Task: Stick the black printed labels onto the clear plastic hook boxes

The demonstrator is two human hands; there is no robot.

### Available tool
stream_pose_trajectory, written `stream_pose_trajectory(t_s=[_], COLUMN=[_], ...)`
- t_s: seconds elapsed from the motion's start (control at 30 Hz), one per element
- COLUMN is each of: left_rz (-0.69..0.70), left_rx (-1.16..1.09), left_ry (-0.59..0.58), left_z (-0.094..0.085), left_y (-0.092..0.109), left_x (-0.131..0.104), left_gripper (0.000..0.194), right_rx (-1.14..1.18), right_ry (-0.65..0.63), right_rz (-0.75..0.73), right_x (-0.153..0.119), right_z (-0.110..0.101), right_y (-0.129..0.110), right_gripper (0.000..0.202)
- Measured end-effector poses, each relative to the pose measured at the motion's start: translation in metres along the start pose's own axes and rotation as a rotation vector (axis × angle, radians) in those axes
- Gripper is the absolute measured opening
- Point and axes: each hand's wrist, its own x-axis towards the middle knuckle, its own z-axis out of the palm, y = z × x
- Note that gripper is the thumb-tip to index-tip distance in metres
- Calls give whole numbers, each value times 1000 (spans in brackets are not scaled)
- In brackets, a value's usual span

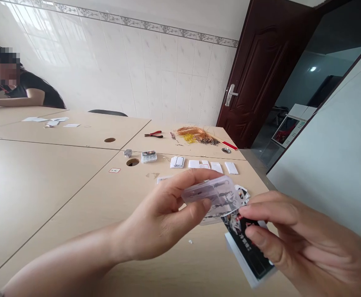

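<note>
My left hand (165,210) is closed around a clear plastic compartment box (220,192), tilted above the table, with the thumb on its near face. Small dark metal pieces show through its walls; their exact kind is too fine to make out. Between thumb and forefinger, my right hand (279,231) pinches a dark printed card (255,241) with white lettering. Its upper end meets the box's lower right corner. A white sheet edge (244,264) shows beneath the card. Behind the hands, several small printed cards (241,192) lie partly hidden.
Stacks of white cards (177,162), another clear box (148,157), red-handled pliers (153,134) and a bundle of copper-coloured wires (195,134) lie farther back. The table has round cable holes (133,162). A person (34,88) sits at the far left.
</note>
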Motion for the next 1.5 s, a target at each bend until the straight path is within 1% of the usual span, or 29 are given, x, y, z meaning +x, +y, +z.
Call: stream_pose_trajectory(t_s=[0.07, 0.13, 0.2, 0.27, 0.33, 0.4, 0.47, 0.6, 0.7, 0.77, 0.87, 1.03, 1.17, 1.33, 1.5], left_rz=[0, -2, -4, -4, -21, -57, -64, -24, -17, 15, 53, 99, 131, 135, 193], left_rx=[58, 105, 124, 129, 116, 80, 62, 128, 166, 186, 219, 276, 311, 319, 313], left_ry=[-7, -27, -43, -49, -53, -62, -72, -91, -76, -66, -57, -52, -64, -57, -68], left_z=[1, 3, 5, 6, 6, 6, 4, 2, 3, 5, 6, 5, 4, 6, 7], left_y=[0, 1, 2, 3, 4, 4, 3, 3, 4, 4, 4, 3, 2, 3, 4], left_x=[0, -1, -2, -3, -4, -5, -5, -6, -5, -4, -4, -8, -9, -7, -8], left_gripper=[27, 29, 30, 30, 33, 35, 37, 39, 37, 34, 33, 32, 32, 32, 33], right_rx=[-15, -30, -62, -102, -128, -133, -127, -106, -105, -107, -94, -98, -102, -130, -184], right_ry=[12, -4, -4, -5, -9, -8, -1, 15, 25, 42, 78, 66, 70, 87, 92], right_rz=[2, -9, 19, 35, 12, -1, 2, 16, 38, 56, 37, 97, 78, 68, 20], right_x=[0, -1, -3, -5, -6, -6, -5, -5, -5, -5, -5, -7, -8, -8, -5], right_z=[5, 9, 12, 13, 14, 15, 15, 15, 16, 18, 19, 18, 17, 17, 20], right_y=[-1, -3, -4, -4, -3, -3, -2, -4, -3, -2, -2, -7, -8, -9, -10], right_gripper=[13, 15, 17, 17, 16, 14, 15, 16, 13, 11, 10, 13, 14, 14, 14])
